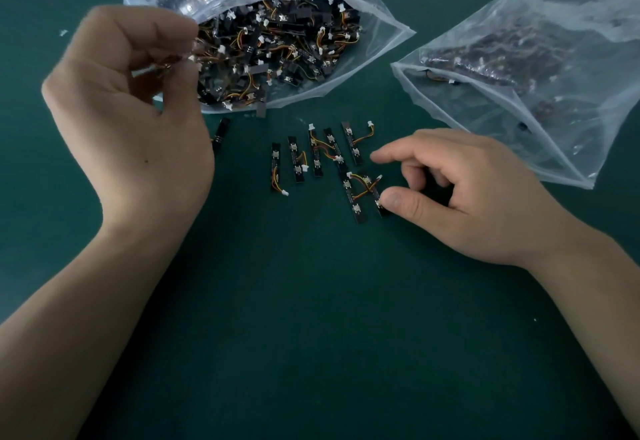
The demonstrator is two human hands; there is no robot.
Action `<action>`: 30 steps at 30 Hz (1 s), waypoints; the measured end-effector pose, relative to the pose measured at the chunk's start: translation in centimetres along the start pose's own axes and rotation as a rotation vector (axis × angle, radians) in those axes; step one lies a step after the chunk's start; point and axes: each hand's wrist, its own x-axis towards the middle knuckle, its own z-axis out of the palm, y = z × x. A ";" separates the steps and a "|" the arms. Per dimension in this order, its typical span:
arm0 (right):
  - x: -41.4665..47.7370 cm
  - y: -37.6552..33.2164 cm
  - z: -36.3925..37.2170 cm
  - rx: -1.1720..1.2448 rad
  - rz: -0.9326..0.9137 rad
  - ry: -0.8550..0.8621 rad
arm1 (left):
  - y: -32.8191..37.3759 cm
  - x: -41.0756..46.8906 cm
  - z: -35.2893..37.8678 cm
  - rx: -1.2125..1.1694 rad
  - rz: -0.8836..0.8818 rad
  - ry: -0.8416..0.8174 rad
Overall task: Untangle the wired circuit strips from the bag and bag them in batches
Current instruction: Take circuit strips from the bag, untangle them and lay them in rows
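Ok, we're watching the sorting stage, and by our reckoning it's nowhere near done. L hand [131,121] is hovering at the mouth of the big bag [388,20], thumb & fingertips curled in, pinching what looks like a wire [180,60]. It's blurry there, so we're not swearing to it. The tangle [277,48] is filling that bag, loads of strips w/ orange wires knotted together.

R hand [460,204] is lying low on the mat [311,335]. Its thumb tip is touching the end of a strip in the lower pair [351,194], index out straight, other fingers loosely curled, gripping nothing as far as we're seeing.

Above the pair, a row [316,152] of five strips is lying side by side, tho a wire is crossing between two in the middle. A lone strip [221,133] is lying just beside the L hand. So approx eight are lying freed on the mat, and none of them bagged. The 2nd bag [536,100] at right is holding some dark strips, count unclear. We're judging most of the tangle, plus the bagging, as left to do.
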 end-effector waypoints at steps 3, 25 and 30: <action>0.0 0.0 0.0 -0.002 0.000 0.000 | -0.3 0.0 0.2 0.025 0.014 0.021; -0.1 -0.2 0.0 -0.004 0.018 0.010 | 0.1 0.0 -0.2 0.174 0.372 -0.146; -0.1 -0.1 0.1 -0.001 0.019 0.007 | -0.5 0.7 -0.4 0.077 0.133 -0.037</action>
